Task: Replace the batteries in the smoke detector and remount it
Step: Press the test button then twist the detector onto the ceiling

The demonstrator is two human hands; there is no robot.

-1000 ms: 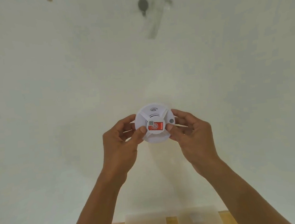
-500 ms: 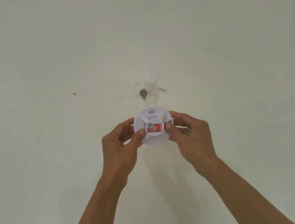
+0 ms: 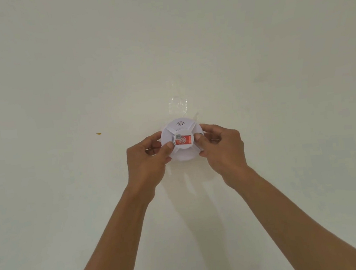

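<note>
The white smoke detector now sits over the spot where a grey mounting screw showed half a second ago at 12 o'clock of it; that screw is hidden behind the casing, and only the clear tape around it still peeks out at 12 o'clock and 1 o'clock of the rim. A second ago the screw was far up the pale wall, well apart from the detector, so the unit has been carried up to the mount. The left hand grips the rim at 9 o'clock, thumb pressed on the face beside the red label; the right hand pinches the rim at 3 o'clock, thumb on the front. Both holds look unchanged. It seems the remounting step is in hand and nearly done. Whether the back has caught the screw cannot be seen. A small orange fleck lies on the wall at 9 o'clock, well apart.
</note>
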